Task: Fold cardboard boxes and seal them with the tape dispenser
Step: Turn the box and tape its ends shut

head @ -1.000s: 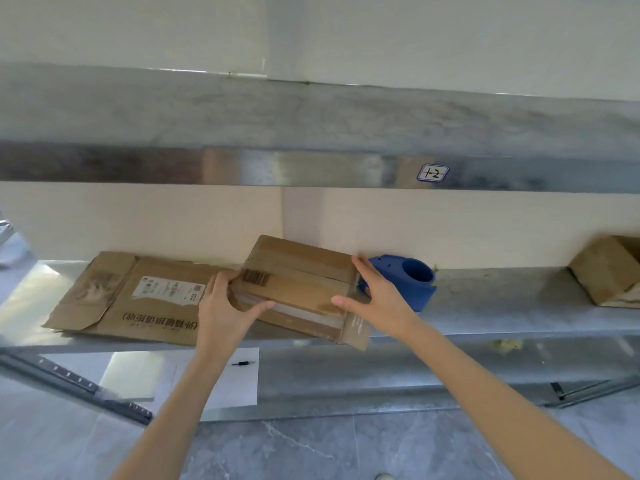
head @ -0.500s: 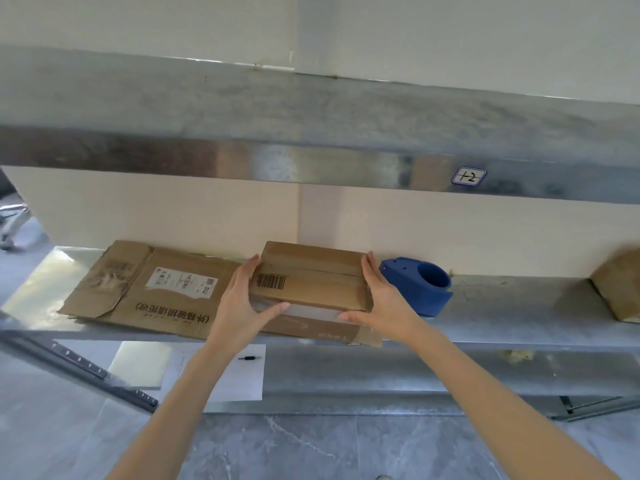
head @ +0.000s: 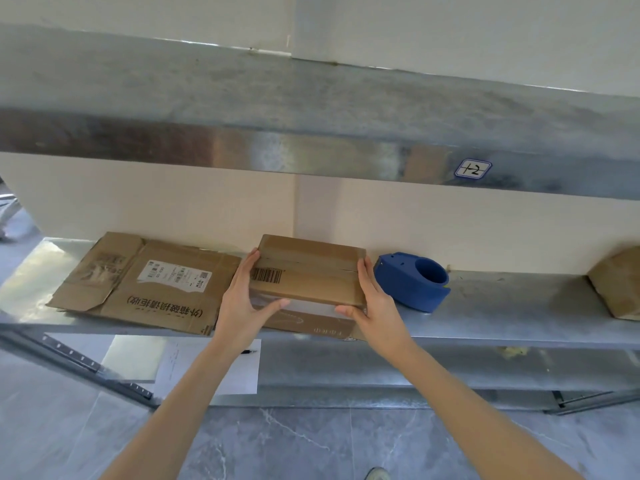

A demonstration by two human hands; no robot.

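Box [head: 308, 271] now level, left hand [head: 242, 308], right hand [head: 379, 306] pressing its ends, fingers [head: 250, 264] straight

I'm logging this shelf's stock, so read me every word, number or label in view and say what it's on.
"+2": white blue-edged sticker on the upper metal shelf's edge.
"(外箱破损请拒收)", upside down: flattened brown cardboard sheet.
White shipping label on that sheet: too small.
Barcode on the folded brown cardboard box: digits unreadable.
Faint print on its front: blurred.
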